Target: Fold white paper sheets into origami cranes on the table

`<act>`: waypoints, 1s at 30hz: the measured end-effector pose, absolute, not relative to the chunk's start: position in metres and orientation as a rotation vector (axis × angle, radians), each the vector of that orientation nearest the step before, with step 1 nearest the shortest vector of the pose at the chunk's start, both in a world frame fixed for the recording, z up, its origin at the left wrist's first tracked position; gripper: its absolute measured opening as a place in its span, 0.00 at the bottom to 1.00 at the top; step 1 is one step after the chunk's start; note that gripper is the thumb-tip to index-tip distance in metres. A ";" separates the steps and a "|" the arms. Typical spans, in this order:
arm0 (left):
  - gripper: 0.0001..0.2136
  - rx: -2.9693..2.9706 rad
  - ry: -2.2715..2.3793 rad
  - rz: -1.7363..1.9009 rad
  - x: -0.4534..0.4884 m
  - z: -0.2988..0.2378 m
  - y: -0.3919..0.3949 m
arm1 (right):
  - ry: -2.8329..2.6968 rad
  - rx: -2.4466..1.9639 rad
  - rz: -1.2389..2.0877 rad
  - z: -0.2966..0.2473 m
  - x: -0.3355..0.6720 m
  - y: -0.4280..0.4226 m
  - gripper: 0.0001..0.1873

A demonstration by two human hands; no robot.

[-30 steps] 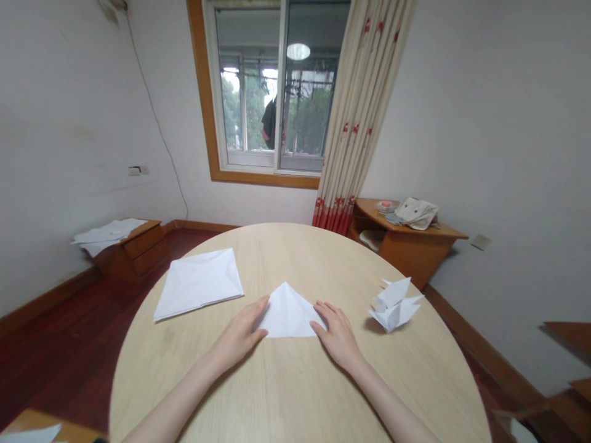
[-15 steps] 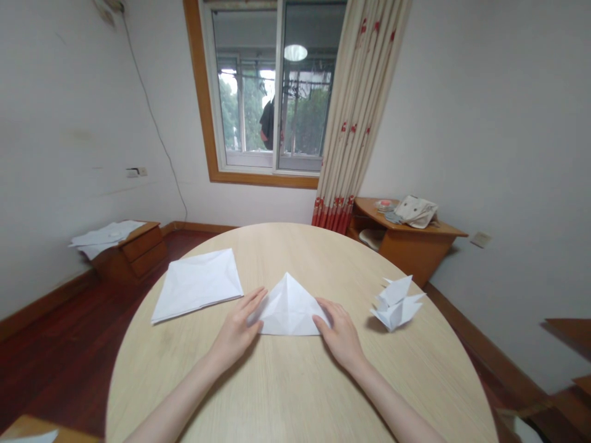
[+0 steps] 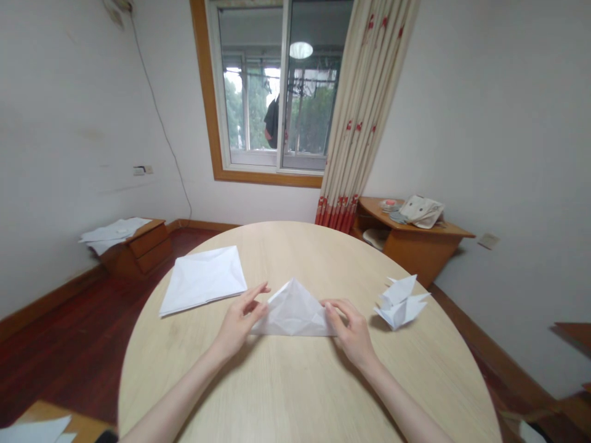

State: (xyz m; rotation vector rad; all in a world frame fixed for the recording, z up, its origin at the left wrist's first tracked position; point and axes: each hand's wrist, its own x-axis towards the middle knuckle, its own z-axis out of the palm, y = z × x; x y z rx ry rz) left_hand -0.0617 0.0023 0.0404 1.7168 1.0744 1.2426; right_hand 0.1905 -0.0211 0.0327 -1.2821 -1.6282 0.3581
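A white sheet of folded paper (image 3: 293,312), triangular with its peak pointing away from me, stands before me on the round table (image 3: 295,394). Crease lines cross its face. My left hand (image 3: 241,320) holds the left corner, the thumb near the front and the index finger lifted off the edge. At the other corner, my right hand (image 3: 353,329) pinches the paper between thumb and bent fingers. Farther right sits a folded paper figure (image 3: 401,304) with pointed flaps. A stack of white paper (image 3: 203,280) lies to the left of my left hand.
Behind the table on the right is a wooden corner desk (image 3: 415,246) with a cloth bag (image 3: 422,211) on it. A small drawer cabinet (image 3: 148,246) bearing papers stands at the left wall. A long curtain (image 3: 364,123) hangs beside the window.
The view has shifted slightly, so the room appears a little farther right. My left index finger has lifted from the paper's edge, and my right fingers have curled more around the right corner.
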 end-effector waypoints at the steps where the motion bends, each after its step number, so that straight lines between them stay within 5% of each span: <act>1: 0.22 1.711 1.080 1.244 -0.062 0.041 0.002 | -1.629 -1.269 0.362 0.034 0.190 -0.022 0.22; 18: 0.15 1.911 1.063 0.989 -0.063 0.048 0.000 | -1.665 -1.235 0.639 0.039 0.189 -0.024 0.18; 30: 0.26 2.023 0.927 0.733 -0.064 0.043 0.002 | -1.482 -1.217 0.961 0.032 0.193 -0.014 0.13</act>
